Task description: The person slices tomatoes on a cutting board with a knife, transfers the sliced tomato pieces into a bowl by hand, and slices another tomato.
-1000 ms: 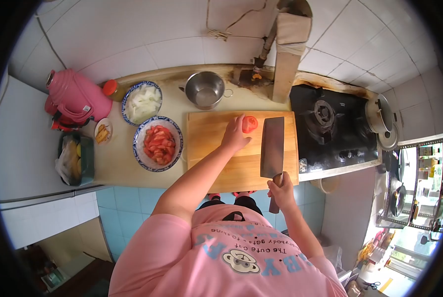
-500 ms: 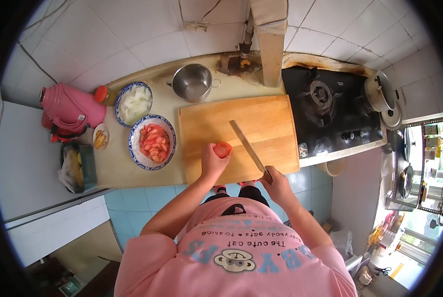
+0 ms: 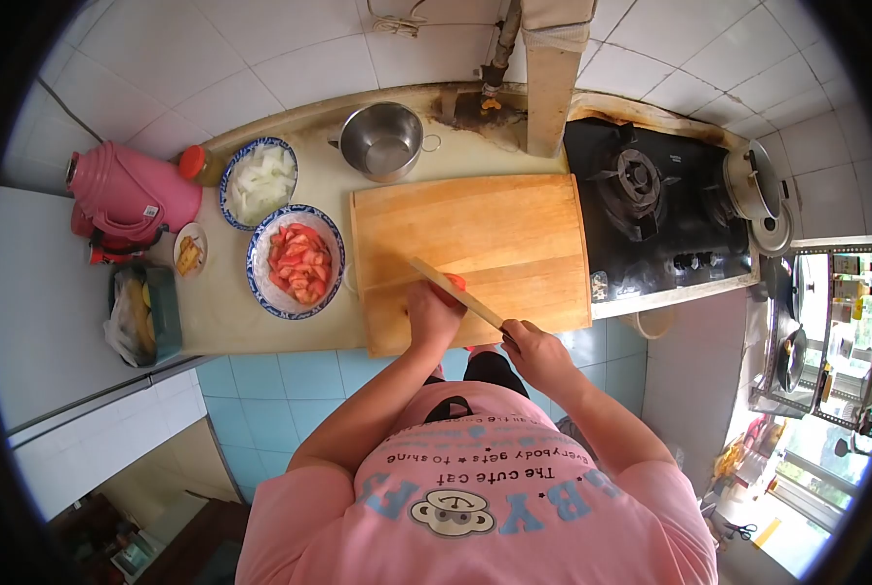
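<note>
My left hand [image 3: 434,314] holds a red tomato piece [image 3: 455,282] on the wooden cutting board [image 3: 495,219], near its front edge. My right hand [image 3: 536,351] grips the cleaver [image 3: 475,304], seen nearly edge-on, its blade pointing up and to the left. The blade lies across the tomato, close to the fingers of my left hand, which partly hide the piece. Left of the board, a blue-and-white bowl [image 3: 336,276] holds cut tomato. Behind that bowl is a plate [image 3: 227,195] of pale sliced vegetable.
A metal pot [image 3: 381,142] stands behind the board. The black gas stove [image 3: 670,205] is on the right, with a lidless pot [image 3: 749,182]. At the left are a pink flask [image 3: 138,192], a jar [image 3: 195,163], a small dish [image 3: 190,251] and a green bin [image 3: 165,312].
My left hand has brought the tomato from the board's back toward its front. My right hand has turned the cleaver edge-on and moved the blade left onto the tomato.
</note>
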Action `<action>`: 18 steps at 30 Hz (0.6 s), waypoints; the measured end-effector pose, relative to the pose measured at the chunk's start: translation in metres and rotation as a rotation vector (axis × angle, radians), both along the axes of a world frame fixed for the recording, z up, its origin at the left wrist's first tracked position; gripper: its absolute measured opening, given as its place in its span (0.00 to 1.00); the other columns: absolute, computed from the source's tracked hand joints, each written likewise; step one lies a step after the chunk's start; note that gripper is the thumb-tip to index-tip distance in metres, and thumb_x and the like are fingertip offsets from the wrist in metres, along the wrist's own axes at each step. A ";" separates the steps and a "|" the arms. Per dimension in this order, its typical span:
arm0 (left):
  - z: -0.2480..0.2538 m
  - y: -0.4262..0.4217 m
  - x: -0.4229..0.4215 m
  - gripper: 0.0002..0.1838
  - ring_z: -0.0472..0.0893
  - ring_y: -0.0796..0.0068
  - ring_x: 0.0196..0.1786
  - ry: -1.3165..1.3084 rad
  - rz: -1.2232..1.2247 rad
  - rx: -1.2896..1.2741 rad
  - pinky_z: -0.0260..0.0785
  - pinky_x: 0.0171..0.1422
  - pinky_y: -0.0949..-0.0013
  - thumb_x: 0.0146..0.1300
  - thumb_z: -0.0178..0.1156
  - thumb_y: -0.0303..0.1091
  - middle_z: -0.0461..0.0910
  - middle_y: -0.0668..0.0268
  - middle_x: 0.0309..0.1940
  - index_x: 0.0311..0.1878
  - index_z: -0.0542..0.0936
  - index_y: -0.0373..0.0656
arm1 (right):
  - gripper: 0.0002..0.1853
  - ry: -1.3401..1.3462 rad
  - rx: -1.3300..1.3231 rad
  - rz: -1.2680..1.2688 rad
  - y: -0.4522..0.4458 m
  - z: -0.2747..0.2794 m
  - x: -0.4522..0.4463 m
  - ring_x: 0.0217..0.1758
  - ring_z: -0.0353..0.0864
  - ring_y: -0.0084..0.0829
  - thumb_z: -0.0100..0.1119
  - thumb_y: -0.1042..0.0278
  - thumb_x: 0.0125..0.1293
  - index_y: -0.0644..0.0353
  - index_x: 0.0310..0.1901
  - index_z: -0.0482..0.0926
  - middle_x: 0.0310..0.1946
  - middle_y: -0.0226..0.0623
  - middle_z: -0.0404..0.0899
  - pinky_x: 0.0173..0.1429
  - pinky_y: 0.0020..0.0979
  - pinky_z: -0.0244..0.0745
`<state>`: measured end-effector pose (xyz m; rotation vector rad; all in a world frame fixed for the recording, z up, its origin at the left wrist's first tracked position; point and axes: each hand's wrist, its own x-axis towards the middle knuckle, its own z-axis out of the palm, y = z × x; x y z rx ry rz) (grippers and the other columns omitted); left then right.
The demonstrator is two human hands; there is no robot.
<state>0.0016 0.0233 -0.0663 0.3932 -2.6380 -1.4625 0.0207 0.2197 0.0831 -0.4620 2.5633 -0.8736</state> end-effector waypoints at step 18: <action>0.020 -0.001 0.002 0.32 0.80 0.47 0.49 -0.069 0.116 -0.055 0.73 0.54 0.55 0.43 0.80 0.44 0.79 0.46 0.45 0.45 0.75 0.34 | 0.10 -0.018 -0.010 0.054 -0.043 -0.062 -0.047 0.39 0.80 0.59 0.55 0.69 0.68 0.64 0.43 0.66 0.33 0.57 0.81 0.41 0.53 0.75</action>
